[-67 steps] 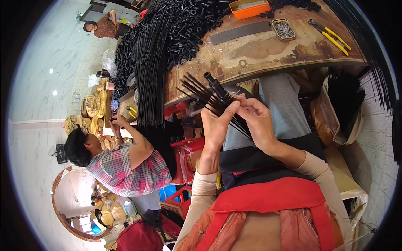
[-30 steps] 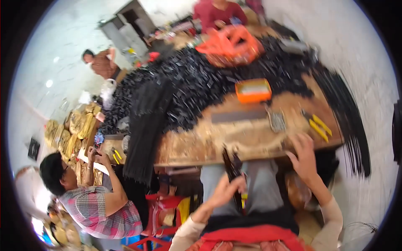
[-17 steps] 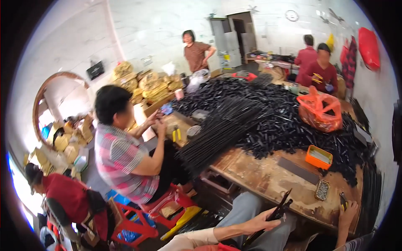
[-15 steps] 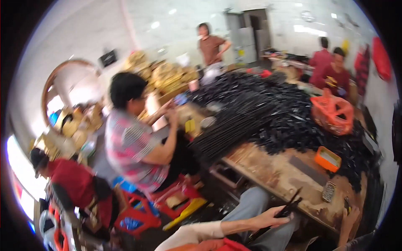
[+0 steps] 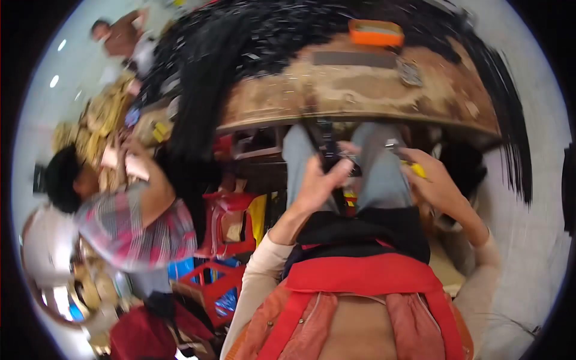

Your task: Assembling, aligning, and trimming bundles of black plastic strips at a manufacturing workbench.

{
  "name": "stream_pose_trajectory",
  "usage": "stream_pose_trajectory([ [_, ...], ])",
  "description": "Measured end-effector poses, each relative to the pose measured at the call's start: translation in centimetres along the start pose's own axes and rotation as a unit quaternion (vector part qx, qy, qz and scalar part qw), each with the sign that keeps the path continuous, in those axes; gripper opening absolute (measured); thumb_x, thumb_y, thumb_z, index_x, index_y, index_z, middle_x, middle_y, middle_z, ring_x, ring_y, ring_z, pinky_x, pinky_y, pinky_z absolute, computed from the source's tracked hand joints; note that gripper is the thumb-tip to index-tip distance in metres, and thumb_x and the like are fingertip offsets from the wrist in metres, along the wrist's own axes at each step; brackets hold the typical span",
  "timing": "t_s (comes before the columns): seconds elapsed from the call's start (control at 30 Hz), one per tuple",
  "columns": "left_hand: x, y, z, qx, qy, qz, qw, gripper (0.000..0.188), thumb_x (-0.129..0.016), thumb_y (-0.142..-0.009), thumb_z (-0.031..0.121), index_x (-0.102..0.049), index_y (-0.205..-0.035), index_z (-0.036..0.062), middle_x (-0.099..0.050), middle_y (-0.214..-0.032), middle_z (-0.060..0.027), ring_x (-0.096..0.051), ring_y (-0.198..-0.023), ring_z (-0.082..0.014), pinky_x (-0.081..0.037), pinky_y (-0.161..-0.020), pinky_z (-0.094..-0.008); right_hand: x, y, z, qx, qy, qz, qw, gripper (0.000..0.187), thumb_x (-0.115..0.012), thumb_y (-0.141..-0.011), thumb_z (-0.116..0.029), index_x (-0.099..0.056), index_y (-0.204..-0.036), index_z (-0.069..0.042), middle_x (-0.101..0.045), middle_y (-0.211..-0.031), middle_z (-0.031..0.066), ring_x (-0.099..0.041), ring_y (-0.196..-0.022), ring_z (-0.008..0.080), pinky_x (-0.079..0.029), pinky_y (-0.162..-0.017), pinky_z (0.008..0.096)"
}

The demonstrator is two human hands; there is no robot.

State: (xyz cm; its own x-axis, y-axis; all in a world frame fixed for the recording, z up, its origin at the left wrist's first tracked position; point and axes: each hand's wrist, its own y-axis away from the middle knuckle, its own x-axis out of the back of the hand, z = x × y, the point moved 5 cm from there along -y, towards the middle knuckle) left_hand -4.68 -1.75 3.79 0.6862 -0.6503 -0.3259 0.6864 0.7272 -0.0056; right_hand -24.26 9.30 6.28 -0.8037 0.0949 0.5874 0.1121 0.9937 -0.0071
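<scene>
Over my lap, my left hand (image 5: 318, 185) is closed around several dark strips (image 5: 327, 147), which look like black straps and stick up toward the table edge. Blur hides their exact ends. To its right, my right hand (image 5: 439, 180) is wrapped around a small yellow-handled tool (image 5: 418, 170) with a shiny metal tip; its exact kind is too smeared to name. The two hands are apart, both just short of the wooden table (image 5: 270, 99).
A heap of black strips (image 5: 282, 33) covers the table's far side, and a long bundle (image 5: 201, 102) hangs at its left. An orange box (image 5: 376, 33), a dark flat bar (image 5: 354, 59) and a small metal block (image 5: 410, 73) lie ahead. A co-worker (image 5: 132, 222) sits at my left.
My view has swung down and right onto my lap. My right hand, with the yellow-handled tool, has come from the table's edge to over my lap; my left still grips the black strips.
</scene>
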Motion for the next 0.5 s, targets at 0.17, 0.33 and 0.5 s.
stream_pose_trajectory([
  [0.17,-2.0,-1.7,-2.0,0.029,-0.009,-0.044,0.999,0.029,-0.063,-0.092,0.017,-0.055,-0.110,-0.0037,-0.041,-0.061,0.0030,-0.035,-0.052,-0.0067,-0.027,-0.048,-0.0233,0.0,2.1,-0.9,0.012,0.143,0.016,0.990,0.052,-0.057,-0.083,0.000,-0.051,-0.133,-0.009,-0.052,-0.108,0.0155,-0.050,-0.093,0.0348,-0.042,-0.085,0.0399],
  [0.33,-2.3,-0.6,-2.0,-0.021,0.041,-0.110,0.993,0.049,-0.065,-0.092,0.022,-0.050,-0.129,-0.0054,-0.045,-0.070,0.0053,-0.041,-0.060,-0.0039,-0.033,-0.055,-0.0202,-1.0,2.4,-2.0,0.117,0.244,0.070,0.960,0.061,-0.057,-0.078,0.005,-0.049,-0.137,-0.011,-0.052,-0.106,0.0137,-0.050,-0.093,0.0336,-0.042,-0.083,0.0407],
  [0.5,-1.9,-0.4,-1.9,-0.007,0.020,-0.125,0.992,0.050,-0.065,-0.092,0.027,-0.051,-0.128,-0.0054,-0.045,-0.070,0.0057,-0.040,-0.060,-0.0038,-0.033,-0.055,-0.0201,-1.5,1.5,-3.1,0.165,0.265,0.099,0.945,0.061,-0.058,-0.078,0.005,-0.049,-0.137,-0.011,-0.052,-0.104,0.0140,-0.051,-0.090,0.0311,-0.043,-0.079,0.0393],
])
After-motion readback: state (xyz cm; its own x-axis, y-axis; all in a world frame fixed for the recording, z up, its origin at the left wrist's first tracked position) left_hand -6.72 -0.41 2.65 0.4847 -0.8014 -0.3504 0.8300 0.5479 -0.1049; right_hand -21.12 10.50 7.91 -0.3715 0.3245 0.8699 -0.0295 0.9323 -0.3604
